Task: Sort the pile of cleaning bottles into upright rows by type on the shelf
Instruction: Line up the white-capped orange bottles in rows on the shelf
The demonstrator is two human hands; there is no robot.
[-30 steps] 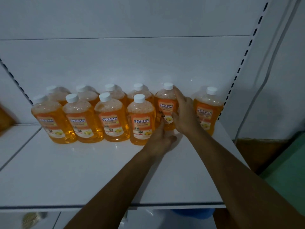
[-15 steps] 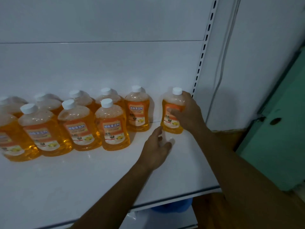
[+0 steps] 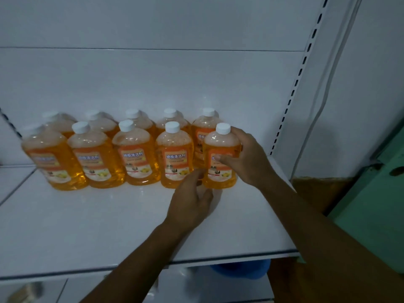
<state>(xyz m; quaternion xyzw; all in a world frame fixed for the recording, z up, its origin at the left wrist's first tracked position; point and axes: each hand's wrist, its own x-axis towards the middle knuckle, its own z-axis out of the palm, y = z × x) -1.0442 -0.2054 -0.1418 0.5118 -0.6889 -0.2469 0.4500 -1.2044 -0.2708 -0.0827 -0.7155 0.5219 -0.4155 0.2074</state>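
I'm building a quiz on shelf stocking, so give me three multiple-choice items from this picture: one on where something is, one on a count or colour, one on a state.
1. Where is the orange plastic bottle that the right hand grips?
A. right end of the front row
B. left end of the back row
C. below the white shelf

2. What colour are the screw caps?
A. blue
B. white
C. black

3. How do the bottles in the rows stand?
A. on their sides
B. upside down
C. upright

Answers: 1 A, it stands rightmost, in line with the front bottles. 2 B, every visible cap is white. 3 C, all caps point up. The left hand hovers near the held bottle's base.
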